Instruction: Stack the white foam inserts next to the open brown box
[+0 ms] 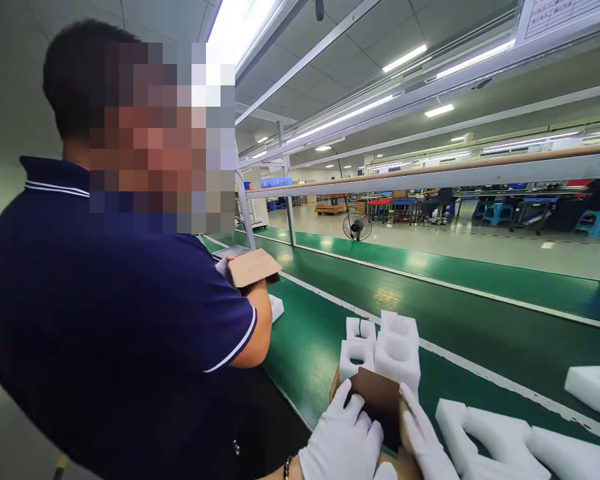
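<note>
Both my hands wear white gloves at the bottom middle of the head view. My left hand [344, 437] rests on the left side of a brown cardboard box [380, 405], fingers over its flap. My right hand [423, 437] presses on the box's right flap. White foam inserts [397, 347] stand just behind the box on the green conveyor belt [480, 327].
A co-worker in a dark blue polo shirt [105, 333] stands close on my left, holding a cardboard box [253, 267]. More white foam pieces [495, 440] lie at the lower right, another [593, 390] at the right edge. A fan [357, 227] stands beyond the line.
</note>
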Demonstrator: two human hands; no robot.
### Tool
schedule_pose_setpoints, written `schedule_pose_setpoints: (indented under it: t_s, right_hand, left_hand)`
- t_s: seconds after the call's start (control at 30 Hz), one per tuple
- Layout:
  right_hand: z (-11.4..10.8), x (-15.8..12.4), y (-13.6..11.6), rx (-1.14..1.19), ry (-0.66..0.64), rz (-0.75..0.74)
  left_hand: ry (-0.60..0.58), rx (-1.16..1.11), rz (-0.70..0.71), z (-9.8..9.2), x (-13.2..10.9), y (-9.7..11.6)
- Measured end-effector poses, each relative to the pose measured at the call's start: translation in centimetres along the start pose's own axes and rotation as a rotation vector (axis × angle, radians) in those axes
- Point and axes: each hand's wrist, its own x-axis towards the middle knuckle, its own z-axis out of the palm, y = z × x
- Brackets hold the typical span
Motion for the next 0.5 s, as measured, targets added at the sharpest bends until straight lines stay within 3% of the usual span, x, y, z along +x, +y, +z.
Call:
schedule_pose_setpoints:
  t_s: [0.07, 0.17, 0.23, 0.3, 0.37, 0.43, 0.5]
  right_hand:
    - [-0.1, 0.2, -0.2, -0.033, -0.008, 0.011]
    - [-0.7, 0.7, -0.2, -0.083, -0.021, -0.004]
    - [-0.9, 1.1, 0.1, -0.127, -0.022, -0.019]
    - [-1.0, 1.5, 0.5, -0.159, -0.021, -0.036]
    - [-1.0, 1.9, 1.0, -0.155, -0.038, -0.050]
    - [-1.0, 2.0, 1.5, -0.108, -0.066, -0.062]
    - [-1.2, 2.0, 1.9, -0.010, -0.128, -0.092]
  left_hand:
    - [0.082, -0.271, -0.116, 0.4, -0.6, -0.6]
    - [0.154, -0.708, -0.449, 0.6, -2.1, -1.8]
    - [0.169, -0.797, -0.615, 0.5, -2.8, -2.4]
    - [0.106, -0.888, -0.701, 0.2, -2.9, -2.7]
    - [-0.043, -1.101, -0.751, -0.5, -2.3, -2.9]
    - [-0.208, -1.298, -0.755, -1.5, -1.5, -2.9]
    - [-0.265, -1.322, -0.716, -2.3, -0.9, -3.0]
